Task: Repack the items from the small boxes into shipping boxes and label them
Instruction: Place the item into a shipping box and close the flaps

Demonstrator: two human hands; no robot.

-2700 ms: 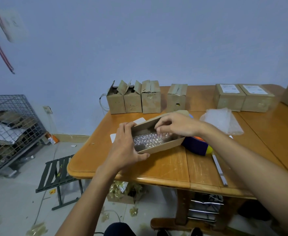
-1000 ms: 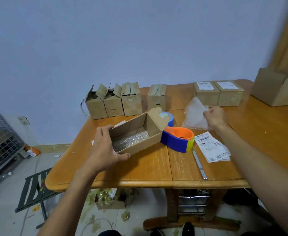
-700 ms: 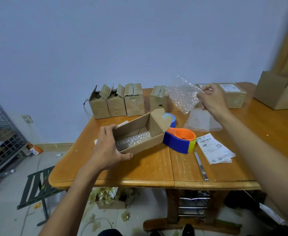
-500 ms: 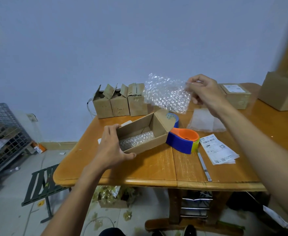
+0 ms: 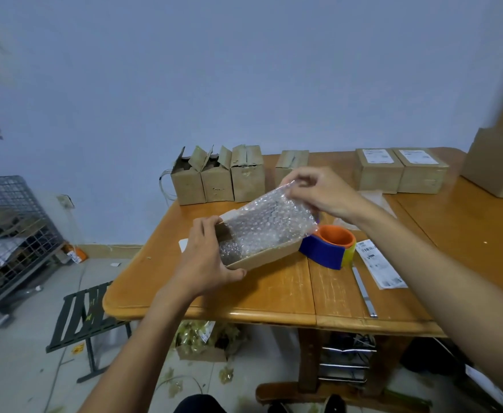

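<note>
An open brown shipping box (image 5: pixel 269 256) lies on the wooden table (image 5: pixel 274 293), with bubble-wrapped contents inside. My left hand (image 5: pixel 207 257) grips the box's left end. My right hand (image 5: pixel 318 190) pinches the top edge of a clear bubble wrap sheet (image 5: pixel 269 226) that hangs over the box opening. Several small brown boxes (image 5: pixel 217 177) stand in a row at the table's back, two with open flaps. Two sealed, labelled boxes (image 5: pixel 400 169) sit at the back right.
A blue and orange tape dispenser (image 5: pixel 329 247) sits just right of the box. Shipping labels (image 5: pixel 379 263) and a thin metal blade (image 5: pixel 363 290) lie near the front right. More bubble wrap (image 5: pixel 376 199) lies behind. Another carton (image 5: pixel 497 165) stands far right. A wire cage (image 5: pixel 6 234) and stool (image 5: pixel 86 317) are on the floor.
My right hand left the box, reached right to the bubble wrap pile, lifted one sheet and carried it left and down over the open box. My left hand kept holding the box.
</note>
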